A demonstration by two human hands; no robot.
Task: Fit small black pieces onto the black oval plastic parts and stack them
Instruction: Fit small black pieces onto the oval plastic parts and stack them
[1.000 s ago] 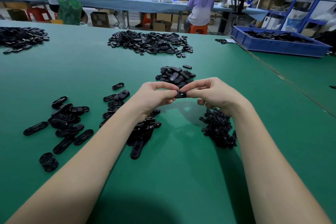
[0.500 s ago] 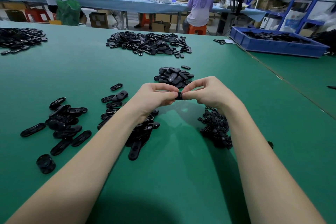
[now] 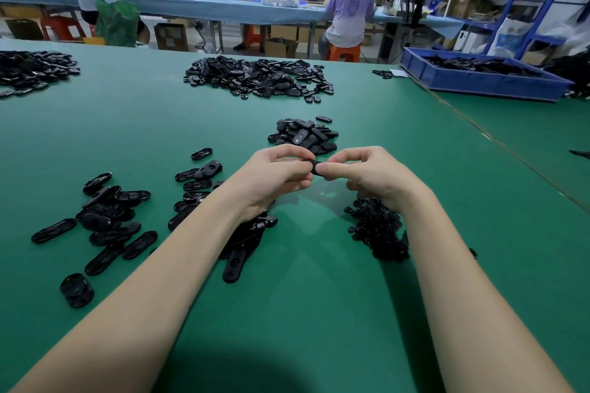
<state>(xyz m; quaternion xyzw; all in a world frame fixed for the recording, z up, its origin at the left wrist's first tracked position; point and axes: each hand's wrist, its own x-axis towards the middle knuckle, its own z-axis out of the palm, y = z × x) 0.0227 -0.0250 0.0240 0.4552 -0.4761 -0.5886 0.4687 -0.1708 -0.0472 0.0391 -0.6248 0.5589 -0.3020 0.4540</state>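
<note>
Centre of frame: my left hand (image 3: 274, 174) and right hand (image 3: 367, 174) meet above the green desk (image 3: 319, 297), fingers of both pinching one black oval part (image 3: 316, 166); small black pieces (image 3: 378, 228) heaped lower right.

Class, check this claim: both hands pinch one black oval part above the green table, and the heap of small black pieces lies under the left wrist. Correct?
Not quite. In the head view, the heap of small black pieces lies under the right wrist. Otherwise correct: the left hand and right hand pinch one black oval part above the green table.
</note>
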